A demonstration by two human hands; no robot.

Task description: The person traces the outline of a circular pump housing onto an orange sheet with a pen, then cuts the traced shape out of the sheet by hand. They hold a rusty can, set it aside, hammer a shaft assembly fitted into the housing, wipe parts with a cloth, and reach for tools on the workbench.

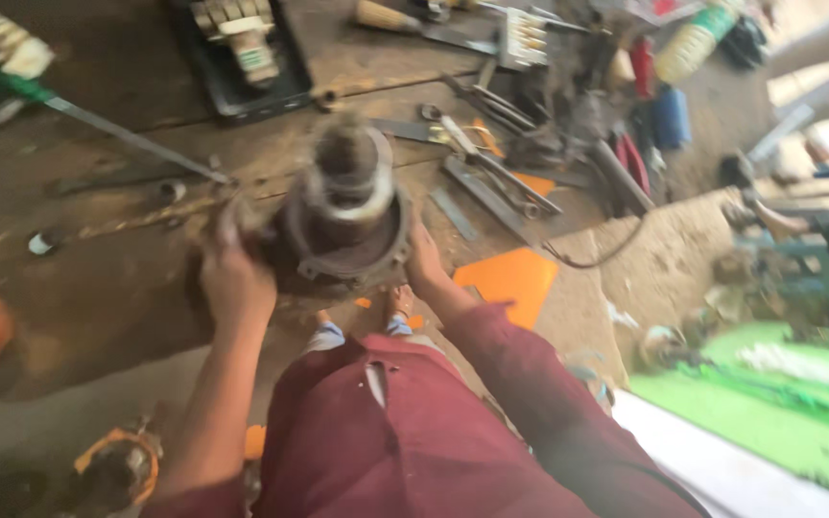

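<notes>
- The left hand (234, 273) grips the left side of a dark, greasy round metal housing (345, 216), its fingers wrapped over the rim and closed on it.
- The right hand (424, 261) presses against the housing's right side; it looks clasped on the part, though the fingers are mostly hidden behind it.
- The housing stands upright at the near edge of a stained wooden surface (98, 288), a stubby shaft with a pale ring rising from its top; motion blur hides finer detail.
- Just behind it on the surface lie loose hand tools: pliers (477, 153) and flat metal strips, with a long screwdriver with a green handle (69, 105) well to the left.
- A black tray (232, 91) holding small parts sits at the far edge.
- An orange sheet (510, 278) lies near the right forearm, partly off the surface edge.
- The person wears a dark red shirt (395, 441); bare feet (397, 305) in sandals show below the housing.
- A yellowish plastic bottle (693, 38) lies at the upper right among clutter.
</notes>
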